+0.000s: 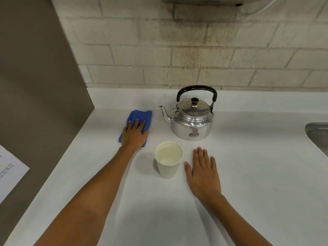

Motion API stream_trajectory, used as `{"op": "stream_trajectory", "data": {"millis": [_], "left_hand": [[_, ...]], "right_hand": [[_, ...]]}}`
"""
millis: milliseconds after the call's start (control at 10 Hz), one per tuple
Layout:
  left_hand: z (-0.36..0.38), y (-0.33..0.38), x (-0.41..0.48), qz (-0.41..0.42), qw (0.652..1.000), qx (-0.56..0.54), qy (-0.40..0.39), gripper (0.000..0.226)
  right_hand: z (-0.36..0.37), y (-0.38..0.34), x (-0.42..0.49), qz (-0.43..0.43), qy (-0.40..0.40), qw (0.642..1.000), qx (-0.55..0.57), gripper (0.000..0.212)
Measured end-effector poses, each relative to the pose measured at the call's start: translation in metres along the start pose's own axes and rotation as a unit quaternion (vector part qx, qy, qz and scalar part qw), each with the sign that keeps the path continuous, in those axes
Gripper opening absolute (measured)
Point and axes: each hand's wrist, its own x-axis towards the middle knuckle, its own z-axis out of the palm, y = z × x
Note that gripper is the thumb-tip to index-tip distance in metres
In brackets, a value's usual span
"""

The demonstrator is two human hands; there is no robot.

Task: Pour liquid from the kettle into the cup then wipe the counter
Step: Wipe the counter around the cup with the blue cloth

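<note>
Blue cloth (140, 119) under left hand (134, 134), cup (168, 159) beside, kettle (192, 119) behind

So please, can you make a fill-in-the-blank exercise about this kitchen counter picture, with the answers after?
1. The left hand lies flat on a folded ____ cloth.
2. The shiny metal kettle points its spout toward the ____ cloth.
3. The white paper cup stands ____ the two hands.
4. The right hand rests flat on the white ____.

Missing words: blue; blue; between; counter
</note>
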Motion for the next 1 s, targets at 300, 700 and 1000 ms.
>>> {"op": "stream_trajectory", "data": {"millis": [300,700,1000], "left_hand": [[0.004,-0.009,-0.076,0.117,0.987,-0.11,-0.001,0.043],[0.005,0.01,-0.041,0.151,0.987,0.039,-0.025,0.051],[0.005,-0.054,-0.13,0.007,1.0,0.0,0.025,0.052]], "right_hand": [[-0.002,0.0,0.0,-0.003,0.001,1.0,-0.007,0.064],[-0.003,0.001,0.001,0.0,0.002,1.0,0.001,0.065],[-0.002,-0.001,0.0,-0.004,0.014,1.0,-0.014,0.063]]}}
